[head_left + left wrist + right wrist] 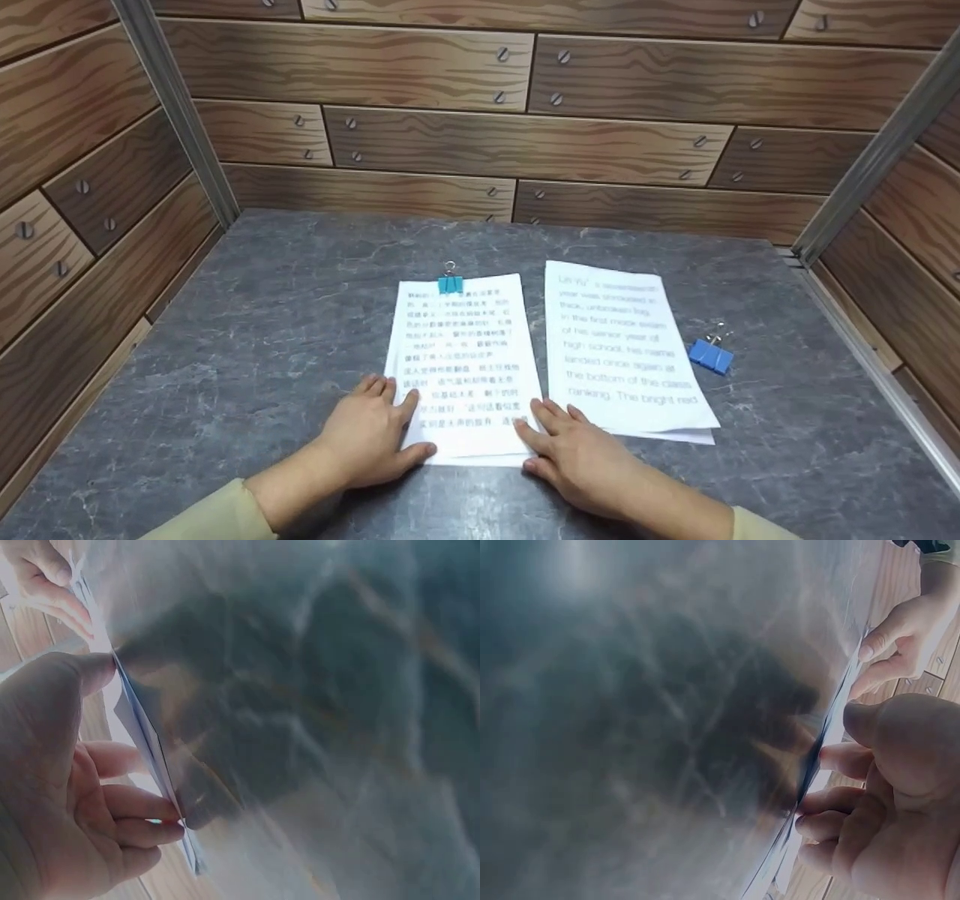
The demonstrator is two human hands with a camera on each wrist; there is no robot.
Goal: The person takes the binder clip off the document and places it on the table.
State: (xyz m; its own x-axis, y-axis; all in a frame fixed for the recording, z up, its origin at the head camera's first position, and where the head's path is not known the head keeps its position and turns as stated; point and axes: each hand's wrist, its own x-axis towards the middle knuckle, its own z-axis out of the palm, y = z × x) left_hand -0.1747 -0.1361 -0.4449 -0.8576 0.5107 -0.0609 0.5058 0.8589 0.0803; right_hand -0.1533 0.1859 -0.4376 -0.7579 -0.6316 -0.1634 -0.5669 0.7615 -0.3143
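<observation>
A stack of printed paper sheets (461, 360) lies on the table, with a teal binder clip (450, 284) on its top edge. Its lower sheets show slightly at the bottom edge. My left hand (371, 431) touches the stack's lower left side, fingers spread and thumb near the bottom corner. At the lower right side, my right hand (581, 457) rests its fingertips along the edge. Both wrist views show the stack edge-on, the left hand (82, 772) and the right hand (885, 802) with fingers extended to it.
Right of the clipped stack lies a second stack of sheets (619, 345) with large English text, its lower sheet sticking out at the bottom. Beside it is a blue binder clip (711, 356). Wood-patterned walls (420, 142) enclose the dark marbled table (300, 300).
</observation>
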